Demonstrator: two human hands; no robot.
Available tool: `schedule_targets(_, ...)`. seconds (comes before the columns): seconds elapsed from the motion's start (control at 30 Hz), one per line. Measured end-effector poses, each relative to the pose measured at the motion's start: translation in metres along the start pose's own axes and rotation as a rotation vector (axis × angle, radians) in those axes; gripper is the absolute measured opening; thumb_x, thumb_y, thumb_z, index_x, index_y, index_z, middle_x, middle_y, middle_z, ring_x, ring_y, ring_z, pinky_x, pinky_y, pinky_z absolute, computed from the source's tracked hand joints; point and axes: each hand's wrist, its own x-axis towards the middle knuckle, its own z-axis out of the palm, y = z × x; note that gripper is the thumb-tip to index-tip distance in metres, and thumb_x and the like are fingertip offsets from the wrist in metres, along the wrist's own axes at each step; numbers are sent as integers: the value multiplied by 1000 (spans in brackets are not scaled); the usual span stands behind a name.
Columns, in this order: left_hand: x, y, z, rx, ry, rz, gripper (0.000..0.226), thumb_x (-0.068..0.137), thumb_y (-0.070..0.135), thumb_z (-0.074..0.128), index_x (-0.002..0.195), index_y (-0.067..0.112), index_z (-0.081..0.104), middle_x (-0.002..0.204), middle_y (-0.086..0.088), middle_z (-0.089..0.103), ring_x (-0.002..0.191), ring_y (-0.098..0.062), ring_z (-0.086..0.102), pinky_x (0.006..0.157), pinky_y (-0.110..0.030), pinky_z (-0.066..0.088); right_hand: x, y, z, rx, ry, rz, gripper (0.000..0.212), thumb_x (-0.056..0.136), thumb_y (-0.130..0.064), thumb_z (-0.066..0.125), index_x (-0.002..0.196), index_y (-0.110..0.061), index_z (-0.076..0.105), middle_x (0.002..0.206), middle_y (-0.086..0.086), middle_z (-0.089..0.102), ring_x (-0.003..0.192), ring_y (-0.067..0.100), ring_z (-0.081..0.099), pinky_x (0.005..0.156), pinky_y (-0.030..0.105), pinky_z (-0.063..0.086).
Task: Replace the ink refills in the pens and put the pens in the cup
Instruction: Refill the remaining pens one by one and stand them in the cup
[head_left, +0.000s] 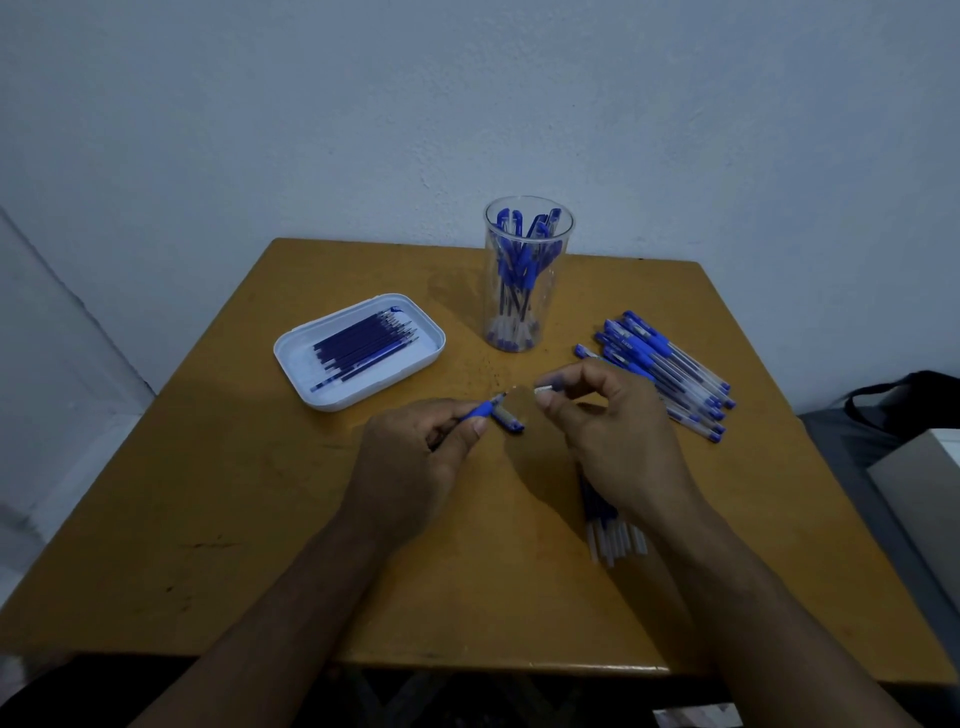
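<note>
The left hand (415, 447) grips a pen (485, 410) by its blue grip section, tip pointing toward the right hand (602, 421), which pinches a small pale piece, probably the pen's nose cone, though it is blurred. A loose cap (509, 420) lies on the table (260, 519) just below. The step looks like reassembly: line the piece up straight with the tip and twist gently. The cup (527, 275) stands behind, and the refills (363, 345) lie in the white tray (296, 353).
</note>
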Motion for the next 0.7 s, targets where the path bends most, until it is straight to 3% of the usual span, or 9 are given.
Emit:
schedule_targets(0.1,0,5,-1,-118,66,-89,21,97,25,66,102,45,65,75,7,73,64,-5,65,58,-15,49,-4,0,6,-297,-29,-97,4,93,-30,70,96,-32,72,95,-15,61,86,1,55,70,15,39)
schedule_targets(0.27,-1,7,-2,-131,74,-97,20,97,27,65,100,47,63,74,3,73,55,-1,58,52,-17,46,-12,0,22,-631,-194,-137,22,100,-34,59,119,-27,70,107,-9,46,92,5,47,75,20,42)
schedule_targets(0.4,-1,4,-1,-160,53,-106,20,97,27,65,100,47,65,74,1,72,54,-2,56,52,-18,46,-12,-1,24,-708,-218,-131,26,102,-35,56,123,-28,69,111,-7,47,92,7,49,76,22,45)
schedule_targets(0.7,-1,1,-1,-124,44,-91,17,96,24,66,113,27,71,73,3,72,54,-3,57,51,-15,44,-11,-9,22,-780,-300,-93,28,102,-36,55,126,-28,67,119,-5,48,98,7,49,82,22,44)
